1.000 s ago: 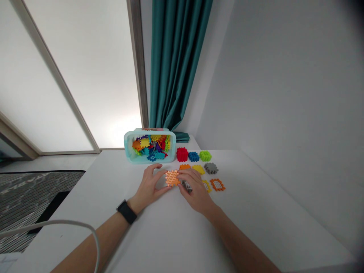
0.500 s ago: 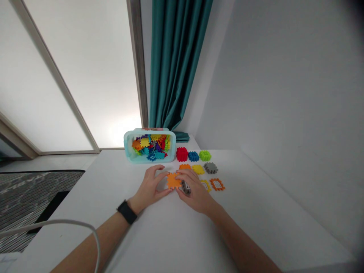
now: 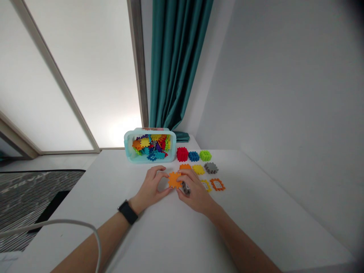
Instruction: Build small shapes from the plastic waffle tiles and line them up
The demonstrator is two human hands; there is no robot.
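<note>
Orange interlocking plastic block (image 3: 174, 180) sits held narrowly between both hands, above the white table (image 3: 119, 182): left hand (image 3: 150, 185) pinches its left edge; right hand (image 3: 196, 191) grips its right edge and a small grey object (image 3: 185, 187). Farther, right, coloured blocks (image 3: 198, 169) lie in rows; far left, a pale-blue plastic bin (image 3: 127, 149) holds mixed blocks.

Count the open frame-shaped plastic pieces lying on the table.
2: an orange plastic frame piece at the right end of the layout, and a yellow plastic frame piece beside the right hand. Others could be hidden under that hand.
</note>
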